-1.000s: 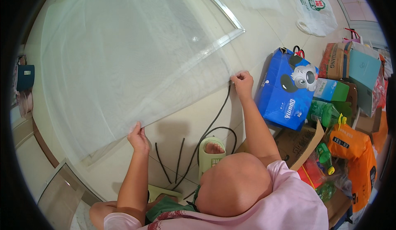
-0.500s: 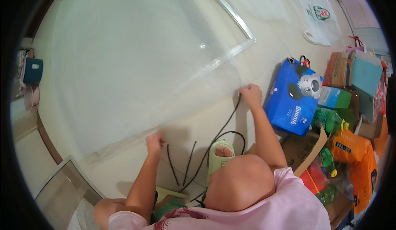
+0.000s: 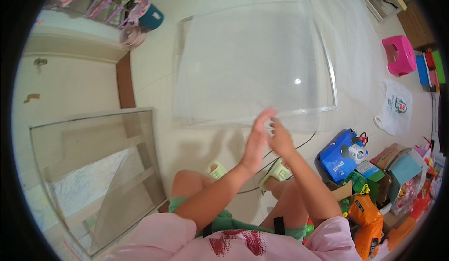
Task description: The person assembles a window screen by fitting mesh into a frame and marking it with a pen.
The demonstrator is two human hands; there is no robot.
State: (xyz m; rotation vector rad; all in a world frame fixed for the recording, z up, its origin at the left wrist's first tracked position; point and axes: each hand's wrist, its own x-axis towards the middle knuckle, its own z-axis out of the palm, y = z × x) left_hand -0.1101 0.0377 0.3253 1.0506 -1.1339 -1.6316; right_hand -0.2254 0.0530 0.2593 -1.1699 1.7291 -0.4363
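My left hand is raised in front of me, fingers stretched out and nothing seen in them. Close beside it, my right hand has bent fingers with gaps between them; no held thing shows. Whether the two hands touch, I cannot tell. Beyond them, a translucent whitish mesh sheet covers much of a rectangular silver metal frame on the tiled floor. The frame's right side shows most plainly. A thin black cord runs along the floor behind my right forearm, up to the sheet's near edge.
A framed screen panel leans at the left. On the right stand a blue box, orange bags and several bottles and cartons. Farther off are a white plastic bag and a pink stool. My green slippers are below my hands.
My hands have come together from apart. My right hand has let go of the black cord at the sheet's near corner. The view has swung, showing more of the left side.
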